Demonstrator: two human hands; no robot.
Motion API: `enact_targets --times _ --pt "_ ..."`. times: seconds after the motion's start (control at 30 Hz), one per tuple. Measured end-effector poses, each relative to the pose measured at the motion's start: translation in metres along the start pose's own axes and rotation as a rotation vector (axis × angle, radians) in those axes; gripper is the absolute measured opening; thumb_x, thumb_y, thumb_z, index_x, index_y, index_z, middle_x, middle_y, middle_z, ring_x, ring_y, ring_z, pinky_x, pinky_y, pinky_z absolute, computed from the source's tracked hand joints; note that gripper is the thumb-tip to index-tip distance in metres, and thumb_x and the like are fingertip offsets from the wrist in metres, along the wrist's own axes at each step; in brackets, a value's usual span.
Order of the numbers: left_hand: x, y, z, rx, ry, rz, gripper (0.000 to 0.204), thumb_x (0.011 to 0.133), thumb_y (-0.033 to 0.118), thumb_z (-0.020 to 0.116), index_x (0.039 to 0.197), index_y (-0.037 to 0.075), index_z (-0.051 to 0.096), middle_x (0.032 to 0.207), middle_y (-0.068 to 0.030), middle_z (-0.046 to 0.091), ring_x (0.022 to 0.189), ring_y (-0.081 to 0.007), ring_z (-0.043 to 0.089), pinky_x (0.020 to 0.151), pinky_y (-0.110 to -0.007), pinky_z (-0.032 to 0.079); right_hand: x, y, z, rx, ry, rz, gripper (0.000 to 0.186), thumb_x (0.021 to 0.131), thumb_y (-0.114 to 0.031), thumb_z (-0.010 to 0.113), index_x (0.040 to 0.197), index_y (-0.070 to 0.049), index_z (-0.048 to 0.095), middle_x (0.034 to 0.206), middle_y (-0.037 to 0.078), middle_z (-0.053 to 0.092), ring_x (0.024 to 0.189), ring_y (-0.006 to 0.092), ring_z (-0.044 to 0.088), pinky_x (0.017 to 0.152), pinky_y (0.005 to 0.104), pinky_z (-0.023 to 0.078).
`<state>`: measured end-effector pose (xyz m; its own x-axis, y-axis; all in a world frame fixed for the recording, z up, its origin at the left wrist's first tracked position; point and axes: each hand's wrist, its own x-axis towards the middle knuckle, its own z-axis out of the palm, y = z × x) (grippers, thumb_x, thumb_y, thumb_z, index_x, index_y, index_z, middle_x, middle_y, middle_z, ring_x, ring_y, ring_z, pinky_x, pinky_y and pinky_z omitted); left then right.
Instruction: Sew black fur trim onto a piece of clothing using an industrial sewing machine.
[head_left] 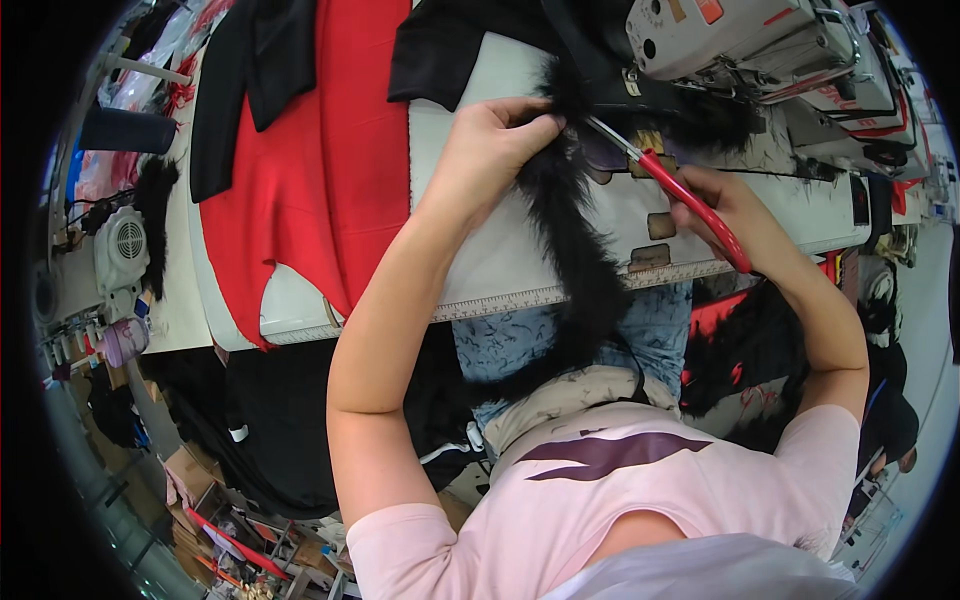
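A long strip of black fur trim [565, 215] hangs from my left hand [490, 150], over the table's front edge and down toward my lap. The fingers of that hand pinch the strip near its upper end. My right hand [735, 215] is closed round the red handles of a pair of scissors [690, 200]. Their metal blades point up and left, with the tips at the fur beside my left fingertips. Whether the blades are apart at the tips is hidden by the fur. Black cloth with fur [680, 110] lies just beyond.
A sewing machine [740, 50] stands at the back right. Red cloth [330, 180] and black garment pieces [275, 60] lie on the left of the white table. A measuring tape [500, 303] runs along its front edge. Dark cloth [270, 420] hangs below at the left.
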<state>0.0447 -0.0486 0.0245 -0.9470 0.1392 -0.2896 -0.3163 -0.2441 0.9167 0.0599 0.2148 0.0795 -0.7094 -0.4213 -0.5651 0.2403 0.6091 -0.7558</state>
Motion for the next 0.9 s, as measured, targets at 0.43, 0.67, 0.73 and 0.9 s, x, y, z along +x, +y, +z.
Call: enact_targets --times 0.43,0.67,0.73,0.9 --pt "-0.071 -0.008 -0.036 0.537 -0.444 0.175 0.026 0.071 -0.009 0.070 0.097 -0.005 0.066 0.096 -0.0072 0.065 0.088 -0.0154 0.063 0.077 -0.028 0.050 -0.132 0.133 0.009 0.455 0.493 -0.156 0.042 0.089 -0.035 0.071 0.112 -0.002 0.058 0.075 -0.003 0.053 0.050 0.0049 0.045 0.047 0.0205 0.034" --pt "-0.087 -0.027 0.055 0.752 -0.548 0.364 0.033 0.073 -0.004 0.069 0.106 -0.002 0.064 0.104 -0.0153 0.062 0.095 -0.0362 0.063 0.081 -0.040 0.052 -0.150 0.296 -0.101 -0.060 1.360 0.106 0.041 0.093 -0.033 0.068 0.107 0.004 0.058 0.086 0.005 0.061 0.071 0.0133 0.057 0.063 0.0280 0.045" --pt "-0.076 -0.027 0.082 0.817 -0.611 0.363 0.034 0.074 -0.003 0.067 0.107 -0.003 0.062 0.107 -0.0170 0.061 0.098 -0.0397 0.061 0.083 -0.043 0.051 -0.146 0.335 -0.159 -0.441 1.431 0.196 0.042 0.092 -0.031 0.068 0.109 0.006 0.055 0.093 0.015 0.067 0.077 0.0244 0.065 0.071 0.0369 0.051" --pt "-0.077 -0.029 0.111 0.818 -0.576 0.425 0.032 0.074 -0.002 0.067 0.106 -0.004 0.061 0.107 -0.0176 0.062 0.099 -0.0395 0.061 0.083 -0.042 0.051 -0.097 0.300 -0.224 -0.614 1.360 0.448 0.045 0.093 -0.034 0.063 0.110 0.007 0.054 0.101 0.032 0.065 0.103 0.0459 0.062 0.084 0.0493 0.050"
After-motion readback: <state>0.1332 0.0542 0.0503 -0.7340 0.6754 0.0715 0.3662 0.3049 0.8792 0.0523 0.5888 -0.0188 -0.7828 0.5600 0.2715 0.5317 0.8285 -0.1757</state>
